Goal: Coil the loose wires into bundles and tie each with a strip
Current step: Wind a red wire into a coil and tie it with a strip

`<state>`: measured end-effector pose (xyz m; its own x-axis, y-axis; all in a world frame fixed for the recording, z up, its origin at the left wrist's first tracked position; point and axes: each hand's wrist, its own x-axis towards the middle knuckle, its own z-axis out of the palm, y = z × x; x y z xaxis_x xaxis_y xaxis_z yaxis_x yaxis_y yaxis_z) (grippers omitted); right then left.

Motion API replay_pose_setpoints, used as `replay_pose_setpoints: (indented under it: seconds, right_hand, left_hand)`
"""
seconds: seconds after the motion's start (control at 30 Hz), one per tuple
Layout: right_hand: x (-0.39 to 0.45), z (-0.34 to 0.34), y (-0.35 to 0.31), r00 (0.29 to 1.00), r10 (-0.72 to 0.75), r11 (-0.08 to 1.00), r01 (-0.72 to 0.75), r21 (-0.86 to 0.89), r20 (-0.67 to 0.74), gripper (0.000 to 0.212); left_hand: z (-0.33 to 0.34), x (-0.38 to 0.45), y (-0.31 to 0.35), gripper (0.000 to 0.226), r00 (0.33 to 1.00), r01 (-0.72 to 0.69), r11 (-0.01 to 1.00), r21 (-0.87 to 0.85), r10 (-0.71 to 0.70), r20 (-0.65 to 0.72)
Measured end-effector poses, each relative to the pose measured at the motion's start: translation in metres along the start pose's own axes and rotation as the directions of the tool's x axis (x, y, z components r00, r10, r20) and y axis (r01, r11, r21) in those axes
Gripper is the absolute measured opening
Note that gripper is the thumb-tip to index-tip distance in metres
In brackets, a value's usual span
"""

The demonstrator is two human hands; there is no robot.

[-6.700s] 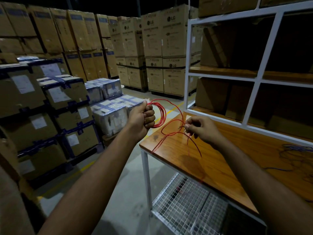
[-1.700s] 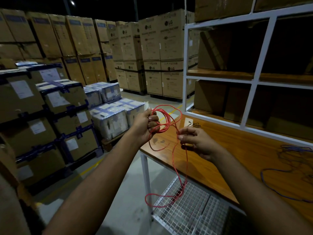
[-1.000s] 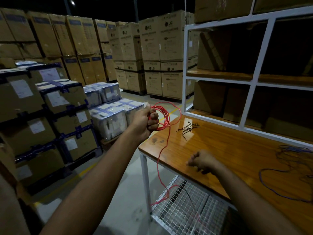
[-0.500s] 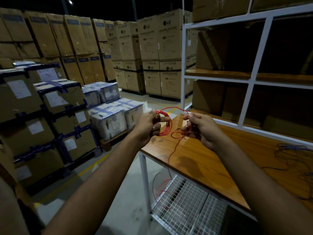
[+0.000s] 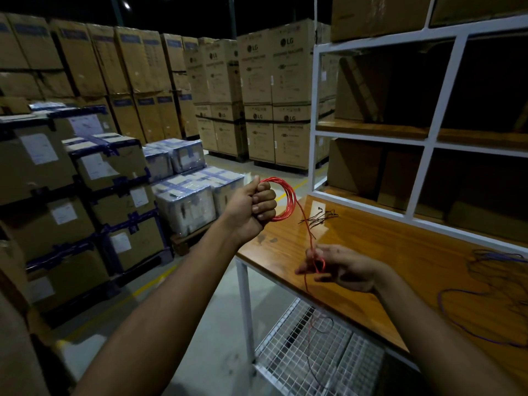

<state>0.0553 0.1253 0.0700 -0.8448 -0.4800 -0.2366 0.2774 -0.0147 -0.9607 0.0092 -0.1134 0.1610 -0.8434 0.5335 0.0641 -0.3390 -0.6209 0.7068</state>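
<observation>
My left hand [image 5: 254,207] is a closed fist around a coil of red wire [image 5: 288,199], held up beyond the left corner of the wooden table [image 5: 405,252]. From the coil one strand runs down to my right hand [image 5: 343,267], which pinches it lower over the table's front edge. The loose tail hangs on below to the wire-mesh lower shelf [image 5: 314,355]. A small pile of thin dark tie strips [image 5: 320,217] lies on the table near the corner. A loose blue wire [image 5: 485,295] sprawls at the table's right.
A white-framed shelf unit [image 5: 314,118] with cardboard boxes stands along the back of the table. Stacks of cartons [image 5: 257,95] and wrapped pallets [image 5: 185,201] fill the floor to the left and behind, with a concrete aisle [image 5: 223,324] beside the table leg.
My right hand has dropped from beside the coil down along the strand to the table's front edge. The left hand holds the coil a little higher. Less tail hangs below.
</observation>
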Motion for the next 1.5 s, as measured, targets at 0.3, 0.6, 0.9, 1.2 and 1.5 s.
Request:
replay_pose_setpoints:
  seconds: [0.3,0.6,0.9,1.2,1.5]
  right_hand:
    - [0.010,0.033,-0.012,0.953,-0.107,0.945,0.186,0.269,-0.282,0.042]
    - [0.006,0.018,-0.005,0.901,-0.161,0.968,0.225,0.116,-0.404,0.020]
    - [0.004,0.059,-0.042,0.784,-0.271,0.955,0.291,-0.054,-0.558,0.009]
    - [-0.007,0.020,-0.061,0.606,-0.083,0.869,0.433,0.240,-0.791,0.013]
    - [0.003,-0.017,-0.032,0.366,-0.192,0.981,0.056,-0.185,-0.910,0.017]
  left_hand:
    - [-0.009,0.010,0.008,0.041,0.969,-0.180,0.984,-0.001,0.177,-0.171]
    - [-0.014,0.010,0.018,0.042,0.952,-0.266,0.964,-0.030,0.257,-0.168]
    - [-0.019,0.015,-0.016,0.041,0.916,-0.210,0.897,0.388,0.320,-0.244]
    - [-0.033,0.009,-0.007,0.040,0.860,-0.213,0.840,0.499,0.404,-0.312]
    - [-0.027,0.003,0.001,0.039,0.924,-0.215,0.926,0.311,0.296,-0.243]
